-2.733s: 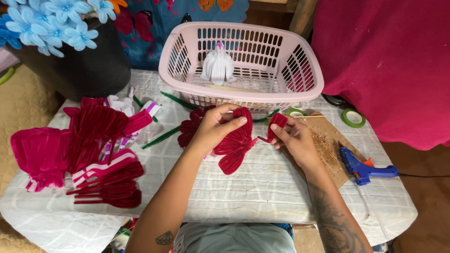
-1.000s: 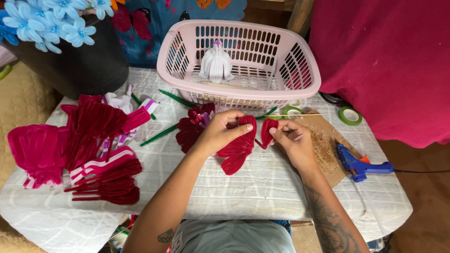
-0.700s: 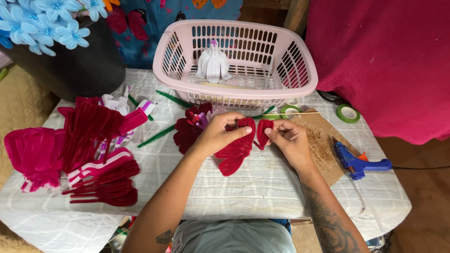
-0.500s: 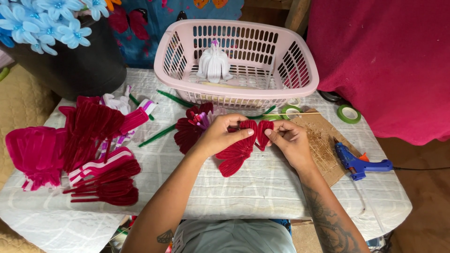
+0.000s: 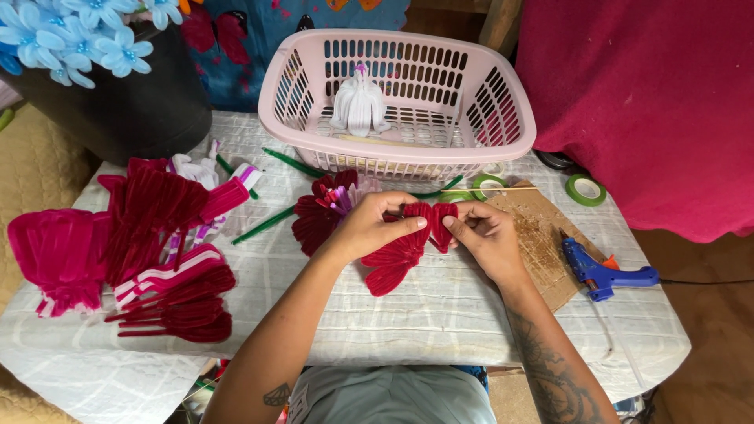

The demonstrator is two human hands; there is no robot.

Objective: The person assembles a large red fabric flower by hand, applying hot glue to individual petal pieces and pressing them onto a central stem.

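Note:
My left hand [image 5: 375,227] grips a fan of dark red pipe-cleaner petals [image 5: 397,255] at its top, over the middle of the white table [image 5: 440,314]. My right hand [image 5: 483,238] pinches a small red petal piece [image 5: 442,225] and presses it against the fan's top edge. Both sets of fingertips meet there. Just behind my left hand lies a dark red pipe-cleaner flower [image 5: 326,212] with a purple centre.
A pink plastic basket [image 5: 393,106] with a white petal bundle [image 5: 360,102] stands at the back. Piles of red and pink petals [image 5: 149,235] lie left. A blue glue gun [image 5: 601,271], cardboard sheet [image 5: 542,243] and green tape rolls [image 5: 586,189] lie right. A dark pot of blue flowers [image 5: 86,47] stands back left.
My right hand has brought the small red piece leftward from a gap until it touches the fan held in my left hand. The rest of the table looks unchanged.

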